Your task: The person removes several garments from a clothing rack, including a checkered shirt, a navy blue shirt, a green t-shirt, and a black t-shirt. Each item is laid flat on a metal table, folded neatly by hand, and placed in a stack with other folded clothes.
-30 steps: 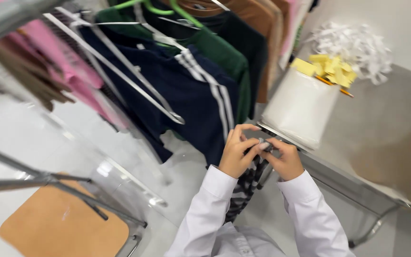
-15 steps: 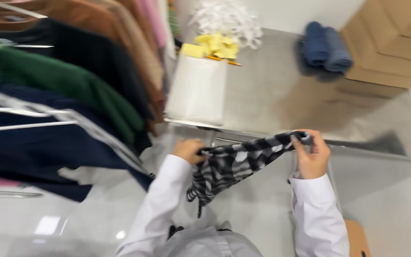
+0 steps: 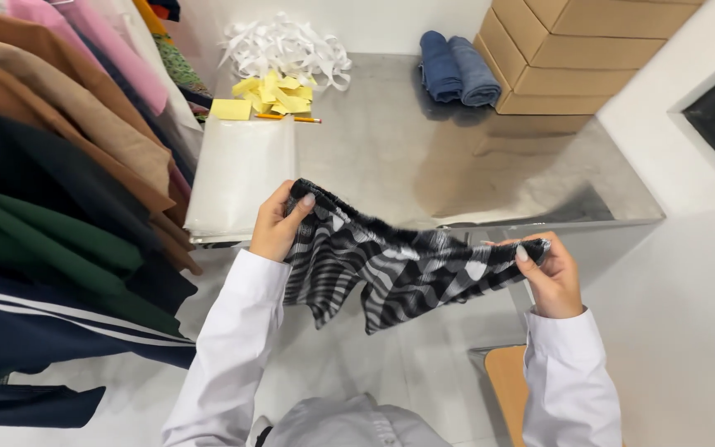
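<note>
Below, both hands' grip pinches a striped cloth (image 3: pixel 399 269) over the steel table (image 3: pixel 391 157); left hand (image 3: pixel 276 223), right hand (image 3: pixel 552 277); hung garments (image 3: pixel 59 190) leftward.

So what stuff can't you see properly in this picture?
Head view only:
- Striped cloth: its ends are bunched inside the left hand and right hand, so its full shape is unclear.
- Hanging clothes: cut off by the left edge.
- Cardboard boxes: tops cut off by the upper edge.
- Wooden seat: mostly hidden behind the right sleeve.
</note>
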